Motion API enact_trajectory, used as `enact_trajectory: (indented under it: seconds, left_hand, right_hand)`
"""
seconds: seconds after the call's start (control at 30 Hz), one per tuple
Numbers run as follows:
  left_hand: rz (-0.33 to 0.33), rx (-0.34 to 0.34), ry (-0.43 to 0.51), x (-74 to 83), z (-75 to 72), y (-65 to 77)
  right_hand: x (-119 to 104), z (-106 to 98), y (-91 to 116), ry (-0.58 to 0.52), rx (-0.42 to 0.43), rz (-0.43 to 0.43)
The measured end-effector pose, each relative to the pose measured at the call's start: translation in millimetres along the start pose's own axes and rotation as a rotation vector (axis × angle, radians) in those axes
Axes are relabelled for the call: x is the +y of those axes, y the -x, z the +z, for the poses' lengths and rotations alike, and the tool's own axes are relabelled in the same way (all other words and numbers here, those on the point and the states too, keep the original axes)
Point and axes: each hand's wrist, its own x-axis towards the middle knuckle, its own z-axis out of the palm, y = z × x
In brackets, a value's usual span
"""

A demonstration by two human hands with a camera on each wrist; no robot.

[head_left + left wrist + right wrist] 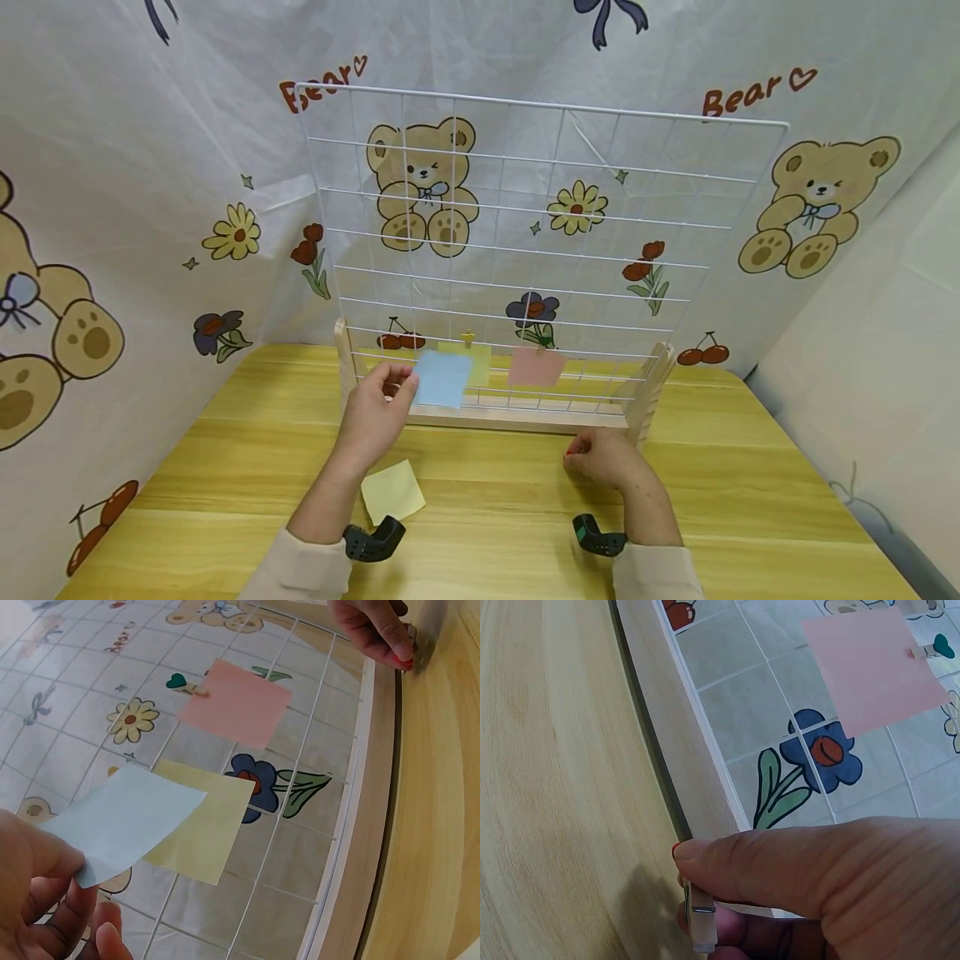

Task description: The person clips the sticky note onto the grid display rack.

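Now pinching the blue note (pixel 442 379) by its left edge with the left hand (pixel 377 414), with thumb and fingertips clamped on the paper. Holding it on the near side of the grid (pixel 543 105), tilted slightly, partly covering the hung yellow note (pixel 214 832); cannot tell whether touching it. At the right, gripping a wooden clip (pixel 703 921) in the right hand (pixel 607 460), with thumb and fingers clamped on it and a red spot (pixel 676 851) showing at the thumb tip, too small to name. Holding the clip over the table (pixel 487 533), just to the near side of the stand (pixel 517 421), toward its right end. On the grid, can see a yellow clip (pixel 468 337) at the top of the hung yellow note and, farther right, a pink note (pixel 536 368) hung under a green clip (pixel 178 681). On the table, near left, beside the left forearm (pixel 330 500), can see a loose yellow note (pixel 393 492). At the far side, beyond the grid, can see a cloth (pixel 510 50) printed with bears and flowers.
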Motion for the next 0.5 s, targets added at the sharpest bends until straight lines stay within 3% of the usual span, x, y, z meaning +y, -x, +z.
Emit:
enact_trajectory:
  seconds: [0.5]
  left_hand:
    - [-0.078, 0.167, 0.257, 10.5, -14.0, -5.0]
  right_hand:
    - [-0.4, -0.2, -1.3, 0.021, 0.004, -0.005]
